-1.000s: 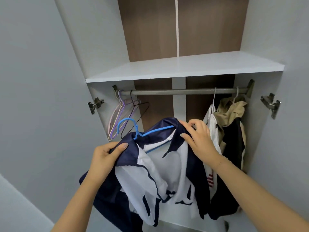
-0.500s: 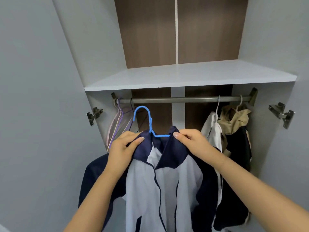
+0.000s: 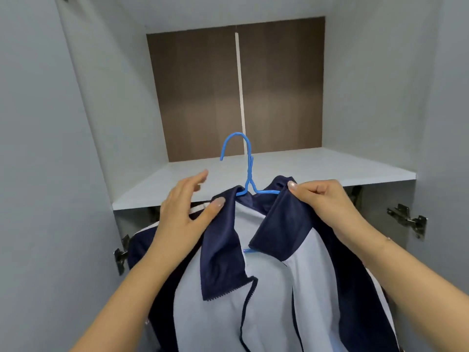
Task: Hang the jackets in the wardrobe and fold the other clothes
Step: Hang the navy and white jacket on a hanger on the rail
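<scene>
Jacket, navy with pale panels, is on the blue hanger and raised in front of the wardrobe opening, the hook standing up level with the shelf. My right hand pinches the right collar flap against the hanger shoulder, fingers curled over the cloth. My left hand lies flat with fingers straight, thumb pressing on the left collar flap, gripping nothing. The rail is not visible from here; I judge it sits under the shelf, behind the jacket. To do this step well I would drop the hanger until the hook clears the shelf's front edge, then carry it in under the shelf and down over the rail, keeping the right pinch firm so the shoulder does not slide off the thin wire. The left hand should steady the other shoulder, since the open front and loose zip edge could let the cloth slip to one side. Hook opening faces left, so I would bring it onto the rail from the matching side. Surroundings: white shelf board, bare where it shows, brown wood-grain back panel with a pale seam strip down the middle, grey side walls, and metal door hinges at the left and right edges of the carcass.
</scene>
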